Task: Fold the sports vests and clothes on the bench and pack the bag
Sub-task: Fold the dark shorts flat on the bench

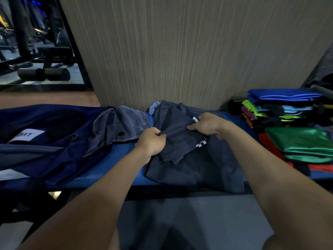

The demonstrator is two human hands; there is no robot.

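A dark grey garment [194, 165] with small white marks lies on the blue bench [115, 159], partly folded over itself. My left hand [151, 141] pinches its left fold edge. My right hand [207, 126] grips the upper right part of the fold beside a white mark. A navy bag [54, 147] with a white label lies open at the left end of the bench. A lighter grey garment [122, 127] lies crumpled between the bag and my hands.
Folded vests sit at the right: a stack topped by a blue one [282, 95] and a green one [302, 141] over red cloth. A wood-grain wall panel [180, 51] stands behind the bench. A mirror [36, 42] at upper left shows gym equipment.
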